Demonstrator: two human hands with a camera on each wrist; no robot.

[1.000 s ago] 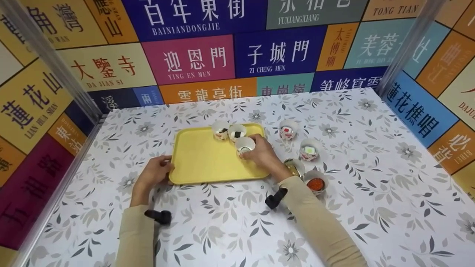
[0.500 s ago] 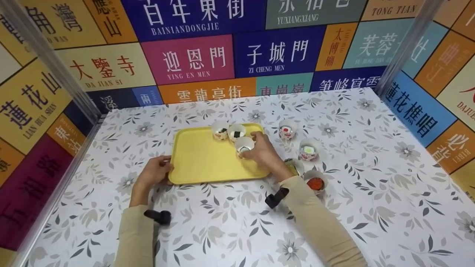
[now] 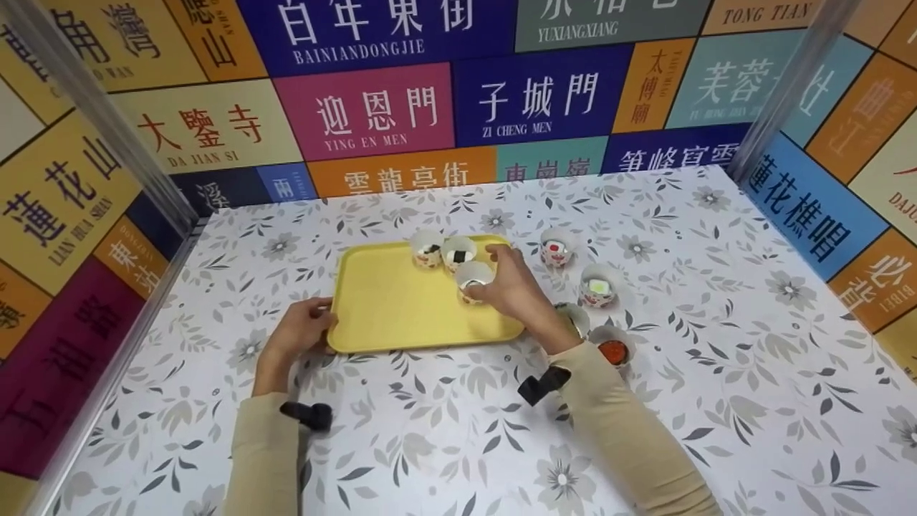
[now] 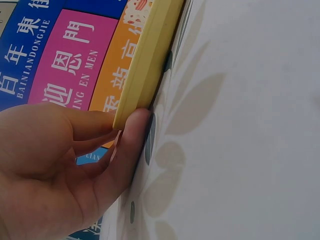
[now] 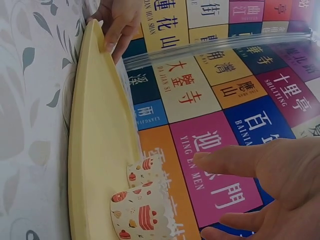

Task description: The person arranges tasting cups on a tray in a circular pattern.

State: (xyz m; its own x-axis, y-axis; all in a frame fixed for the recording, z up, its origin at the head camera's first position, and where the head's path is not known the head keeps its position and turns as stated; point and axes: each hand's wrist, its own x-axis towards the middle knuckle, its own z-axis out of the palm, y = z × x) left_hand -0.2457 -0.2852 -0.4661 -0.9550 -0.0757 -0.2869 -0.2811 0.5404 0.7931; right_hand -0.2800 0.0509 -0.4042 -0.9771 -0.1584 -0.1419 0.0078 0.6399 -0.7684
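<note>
A yellow tray lies on the table with three patterned paper cups on its right half. Two of them, a cup with white and dark contents and a cup holding a white piece with a black patch, stand at the far side. My right hand is just beside the third paper cup; in the right wrist view its spread fingers stand apart from the cups. At the tray's left edge my left hand pinches the rim, its thumb low against the corner.
Right of the tray stand several more paper cups: one with a red-topped piece, one with a green-and-white piece, one with orange-red contents, and one partly behind the right forearm. Sign-printed panels wall the table.
My right hand has loosened from the third paper cup and shifted slightly up and right, fingers spreading. The cup stays on the tray. My left hand keeps its hold on the rim.
</note>
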